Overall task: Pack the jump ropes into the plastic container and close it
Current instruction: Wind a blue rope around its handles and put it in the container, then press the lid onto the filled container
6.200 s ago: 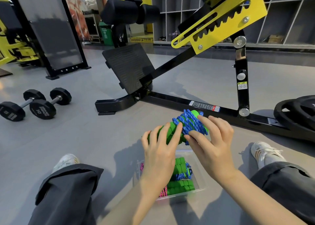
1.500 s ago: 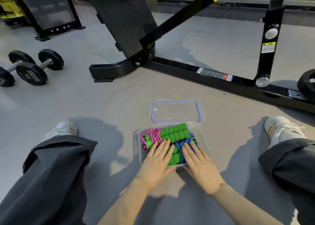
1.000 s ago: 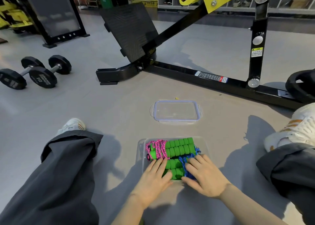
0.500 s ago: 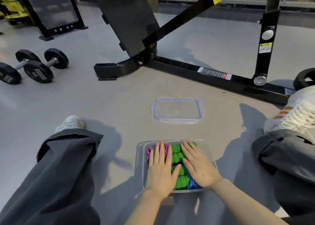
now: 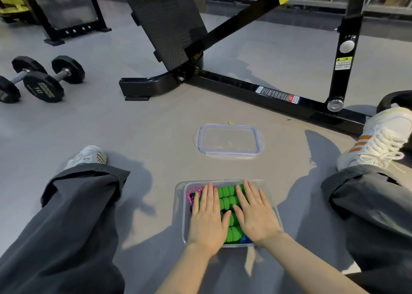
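A clear plastic container sits on the floor between my legs. Inside lie jump ropes with green foam handles, a pink cord at the left and a bit of blue cord near the front. My left hand and my right hand lie flat side by side on the ropes, fingers straight, pressing down. The clear lid with a bluish rim lies apart on the floor just beyond the container.
A black gym bench frame runs across the floor behind the lid. Two dumbbells lie at the left. My legs in dark trousers and white shoes flank the container. A weight plate shows at the right edge.
The wound rope that both hands held in the air now lies in the container. The container has come closer to me, away from the lid, and both hands have flattened on the ropes.
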Tool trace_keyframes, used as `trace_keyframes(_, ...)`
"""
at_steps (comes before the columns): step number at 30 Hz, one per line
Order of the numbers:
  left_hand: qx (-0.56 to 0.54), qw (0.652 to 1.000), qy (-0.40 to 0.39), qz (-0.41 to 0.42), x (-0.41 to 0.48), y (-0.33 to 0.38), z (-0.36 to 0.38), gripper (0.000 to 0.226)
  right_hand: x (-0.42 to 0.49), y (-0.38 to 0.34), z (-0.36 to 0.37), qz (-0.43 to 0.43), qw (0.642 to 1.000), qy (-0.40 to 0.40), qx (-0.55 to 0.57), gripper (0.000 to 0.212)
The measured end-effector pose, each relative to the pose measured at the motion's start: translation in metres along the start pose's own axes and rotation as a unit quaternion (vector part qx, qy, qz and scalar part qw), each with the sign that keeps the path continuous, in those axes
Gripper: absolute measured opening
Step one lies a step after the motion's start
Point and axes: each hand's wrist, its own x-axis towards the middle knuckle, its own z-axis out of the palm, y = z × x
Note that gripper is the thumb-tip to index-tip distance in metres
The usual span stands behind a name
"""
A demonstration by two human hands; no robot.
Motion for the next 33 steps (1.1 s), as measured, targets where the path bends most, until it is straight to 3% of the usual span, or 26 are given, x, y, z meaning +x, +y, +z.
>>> trace_keyframes(2, 0.007, 1.000, -0.013, 0.006, -0.001, 0.000, -0.002, 0.078, -0.001, -0.002, -0.003, 0.014, 1.000, 0.013, -0.010, 0.081)
trace_keyframes(4, 0.003, 1.000, -0.015, 0.005, -0.001, -0.001, -0.002, 0.078, 0.002, 0.004, 0.003, -0.035, 0.998, 0.047, 0.001, 0.104)
trace_keyframes(6, -0.004, 1.000, -0.008, 0.010, 0.000, -0.003, 0.003, 0.076, 0.002, 0.011, 0.008, -0.052, 0.997, 0.019, 0.054, 0.112)
trace_keyframes(11, 0.019, 0.999, 0.002, 0.037, 0.007, -0.007, 0.014, 0.068, 0.006, 0.014, 0.011, -0.037, 0.998, 0.024, 0.050, 0.092)
trace_keyframes(14, 0.023, 0.998, -0.041, 0.039, 0.010, -0.005, 0.009, 0.066, 0.007, 0.006, 0.004, 0.002, 1.000, -0.010, 0.029, 0.073)
trace_keyframes(17, 0.012, 0.997, -0.074, 0.020, 0.008, -0.002, 0.002, 0.077, 0.007, -0.002, 0.002, 0.002, 1.000, 0.021, -0.021, 0.075)
trace_keyframes(22, 0.012, 0.999, -0.038, 0.013, 0.005, -0.003, -0.004, 0.078, 0.002, 0.003, -0.004, 0.017, 0.997, 0.069, -0.020, 0.073)
trace_keyframes(29, 0.030, 0.996, 0.088, 0.000, 0.101, -0.031, -0.040, 0.056, 0.070, 0.041, -0.043, 0.031, 0.991, 0.130, 0.018, 0.079)
trace_keyframes(33, 0.090, 0.994, 0.029, -0.052, 0.172, -0.049, -0.049, 0.048, 0.134, 0.071, -0.055, 0.101, 0.988, 0.120, -0.004, 0.064)
